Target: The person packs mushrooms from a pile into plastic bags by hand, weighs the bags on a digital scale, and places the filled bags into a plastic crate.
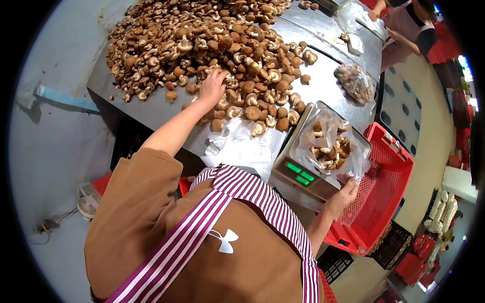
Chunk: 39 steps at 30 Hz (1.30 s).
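Note:
A large heap of brown shiitake mushrooms covers much of the metal table. My left hand reaches into its near side, fingers curled down over mushrooms there; how many it grips is hidden. On the right, a clear plastic bag with several mushrooms inside lies open on a metal scale with a lit green display. My right hand is closed on the bag's near right edge, beside the scale. Between my hands lies a stack of white plastic bags at the table's front edge.
A red crate stands right of the scale, below table level. A filled bag of mushrooms rests farther back on the metal table. Across the table, another person handles something white. A blue-grey wall borders the left.

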Tool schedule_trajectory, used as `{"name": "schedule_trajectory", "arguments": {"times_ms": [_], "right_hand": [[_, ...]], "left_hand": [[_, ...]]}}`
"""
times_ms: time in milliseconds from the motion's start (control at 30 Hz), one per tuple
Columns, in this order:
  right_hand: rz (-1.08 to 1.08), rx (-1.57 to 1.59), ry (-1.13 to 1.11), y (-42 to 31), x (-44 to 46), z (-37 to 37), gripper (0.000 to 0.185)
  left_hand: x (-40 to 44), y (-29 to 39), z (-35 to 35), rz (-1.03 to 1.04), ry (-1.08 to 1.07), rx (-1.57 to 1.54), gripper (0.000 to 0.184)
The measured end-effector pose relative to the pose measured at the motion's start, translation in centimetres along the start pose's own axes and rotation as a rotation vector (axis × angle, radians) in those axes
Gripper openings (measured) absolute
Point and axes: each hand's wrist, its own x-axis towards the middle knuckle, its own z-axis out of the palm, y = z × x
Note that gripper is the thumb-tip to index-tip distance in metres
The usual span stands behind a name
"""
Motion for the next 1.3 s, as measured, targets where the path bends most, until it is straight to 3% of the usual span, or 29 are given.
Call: {"name": "schedule_trajectory", "arguments": {"times_ms": [133,200,333,400,433,467,533,600,667,733,833,867,933,1000,1133,1167,1200,1267,1300], "right_hand": [[0.008,0.074,0.045,-0.4,0.1,0.6,0.023],[-0.019,0.022,0.026,-0.3,0.3,0.5,0.026],[-0.001,-0.043,0.103,-1.0,0.1,0.8,0.026],[-0.024,-0.146,0.076,-2.3,0.1,0.9,0.025],[-0.022,-0.159,0.063,-2.7,0.2,0.9,0.024],[-0.032,0.008,0.048,-1.8,0.4,1.1,0.022],[-0.063,0.082,0.039,-1.7,0.7,1.4,0.019],[-0.07,0.076,0.041,-1.9,0.7,1.4,0.019],[-0.082,0.12,0.028,-1.8,0.6,1.3,0.019],[-0.065,0.148,0.038,-1.9,0.4,1.0,0.019],[-0.157,-0.174,0.095,-1.6,0.2,-0.4,0.017],[-0.152,-0.172,0.101,-1.1,0.2,-1.0,0.017],[-0.411,-0.458,0.14,-2.9,0.2,-1.2,0.018],[-0.427,-0.45,0.152,-2.6,0.8,-1.7,0.021],[-0.403,-0.252,0.043,-2.5,3.1,-2.3,0.022],[-0.333,-0.119,-0.025,-2.7,3.9,-2.2,0.022],[-0.264,0.014,-0.092,-2.8,4.9,-2.1,0.023],[-0.234,0.068,-0.111,-3.3,7.6,-1.8,0.024],[-0.114,0.307,-0.18,-4.1,9.1,-1.9,0.024]], "left_hand": [[1.1,-1.0,0.7,0.082,-0.114,0.171,0.04],[1.5,-1.0,1.7,-0.034,-0.064,0.157,0.031],[2.3,9.9,-2.8,-0.15,-0.114,-0.415,0.021],[1.4,17.9,-6.1,0.031,-0.154,-0.681,0.021],[1.0,20.7,-6.8,0.239,-0.125,-0.705,0.021],[0.8,23.1,-7.2,0.446,-0.083,-0.725,0.021],[0.2,27.7,-7.5,0.666,-0.13,-0.742,0.022],[-0.5,31.4,-5.7,0.807,-0.073,-0.676,0.024],[-0.9,33.3,-3.9,0.845,-0.223,-0.462,0.033],[-0.9,33.5,-1.2,0.823,-0.161,-0.337,0.047],[-1.8,31.8,-0.7,0.707,-0.238,-0.29,0.07],[-2.4,30.9,-0.4,0.712,-0.243,-0.289,0.07],[-3.5,29.1,0.1,0.556,-0.219,-0.216,0.072],[-3.6,27.9,-0.4,0.393,-0.275,-0.211,0.072],[-2.5,26.0,-0.3,0.098,-0.493,-0.238,0.045],[-2.3,25.7,0.2,0.069,-0.45,-0.373,0.034],[-1.7,26.6,-0.1,-0.115,-0.531,-0.534,0.029],[0.2,29.0,-0.5,-0.094,-0.55,-0.825,0.027],[1.1,31.0,-1.3,-0.086,-0.517,-0.947,0.026]]}}
